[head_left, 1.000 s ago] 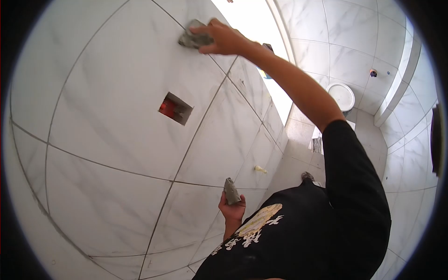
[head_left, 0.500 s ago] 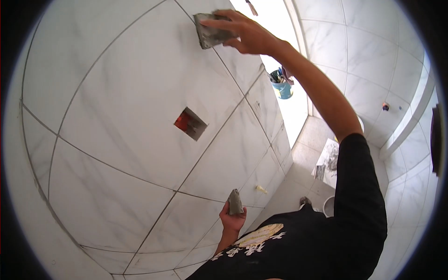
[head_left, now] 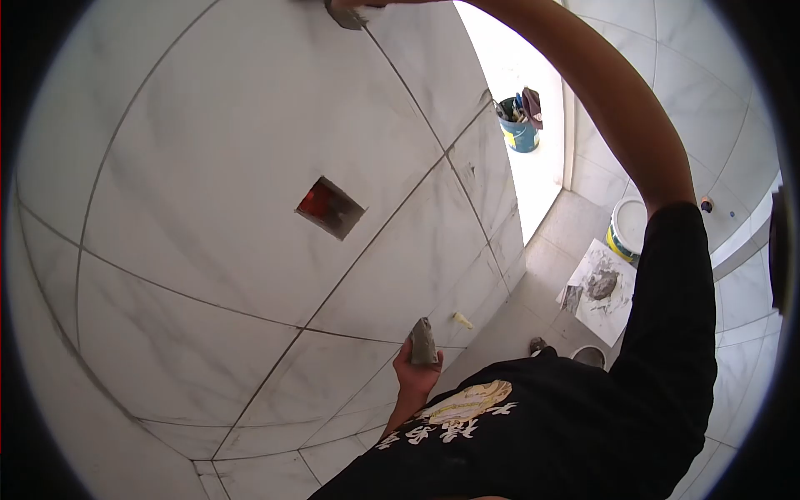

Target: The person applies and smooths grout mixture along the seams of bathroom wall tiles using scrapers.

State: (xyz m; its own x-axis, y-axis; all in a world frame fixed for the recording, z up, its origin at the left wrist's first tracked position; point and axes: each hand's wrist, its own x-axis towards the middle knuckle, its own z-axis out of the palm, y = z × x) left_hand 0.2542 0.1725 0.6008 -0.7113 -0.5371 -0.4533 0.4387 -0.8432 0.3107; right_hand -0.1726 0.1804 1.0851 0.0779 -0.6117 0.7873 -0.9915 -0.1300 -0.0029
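Note:
At the top edge, my right hand (head_left: 379,3) is mostly cut off by the frame. It grips a flat grey scraper (head_left: 345,17) smeared with mortar, which lies over a joint of the marbled white wall tiles (head_left: 225,142). Lower down, my left hand (head_left: 415,372) is closed around a second, smaller grey scraper (head_left: 423,343), its mortar-coated face pointing up, close to the wall. Between the two hands, a square cutout (head_left: 332,208) in a tile shows red inside.
A doorway opens at the right, with a blue bucket of tools (head_left: 519,133) in it. On the floor lie a white board with a mortar heap (head_left: 603,286) and a lidded bucket (head_left: 627,225); a round container (head_left: 588,357) stands nearer. A yellowish plug (head_left: 462,321) sticks out of the wall.
My right hand has slid the scraper up along the tile joint, nearly out of the frame. My left hand stays low with its scraper. The view has shifted slightly, showing more of the floor board.

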